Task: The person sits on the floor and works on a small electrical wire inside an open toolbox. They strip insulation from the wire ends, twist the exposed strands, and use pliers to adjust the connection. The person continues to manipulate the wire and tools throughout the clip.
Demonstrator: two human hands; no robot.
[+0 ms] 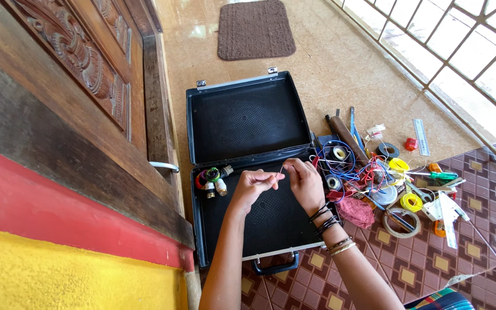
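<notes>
Over the open black toolcase (242, 120), the left hand (252, 185) and right hand (305, 181) each pinch a thin wire (281, 171) between fingers, apparently mid-stripping or twisting; the next move likely needs steady, fine fingertip control.

Taking the open black case (259, 224) as the landmark: its lower tray is mostly bare, so a hand could pass freely across it. Only a small bundle of plugs (212, 179) sits in the tray's far-left corner. The raised lid (245, 117) blocks the far side. Close on its left stands the carved wooden door (81, 69). Just beside its right edge, tangled wires (345, 163), tape rolls (402, 223) and tools (440, 189) crowd the floor.
</notes>
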